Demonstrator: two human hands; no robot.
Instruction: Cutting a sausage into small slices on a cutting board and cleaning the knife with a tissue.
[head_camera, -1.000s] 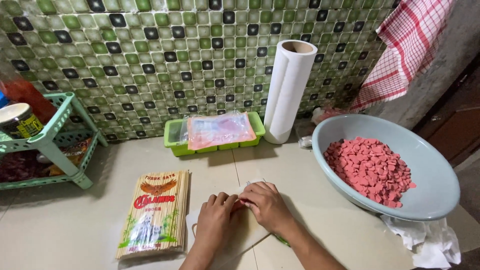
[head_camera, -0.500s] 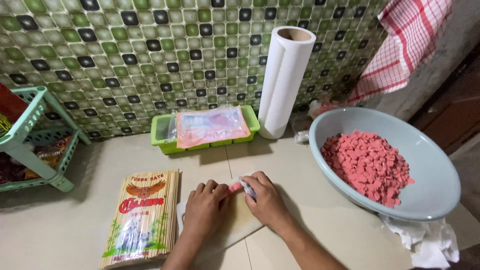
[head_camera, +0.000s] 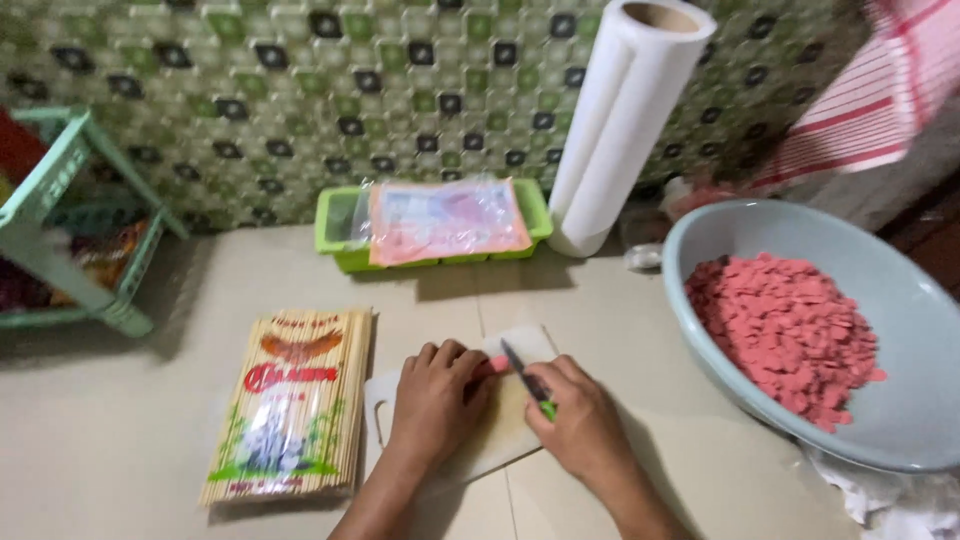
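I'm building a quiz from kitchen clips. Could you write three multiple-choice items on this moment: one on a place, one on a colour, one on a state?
1. Where does the pack of bamboo skewers lie?
A. left of the cutting board
B. inside the bowl
C. on the green tray

2. What colour are the cut pieces in the bowl?
A. yellow
B. pink-red
C. white

3. What is the right hand doing?
A. lying flat and empty
B. holding a small knife
C. gripping the paper roll

Answers:
1 A, the pack lies flat on the counter beside the cutting board, on its left.
2 B, the heap in the bowl is pink-red.
3 B, the small knife has its blade pointing at the pink piece under the left hand.
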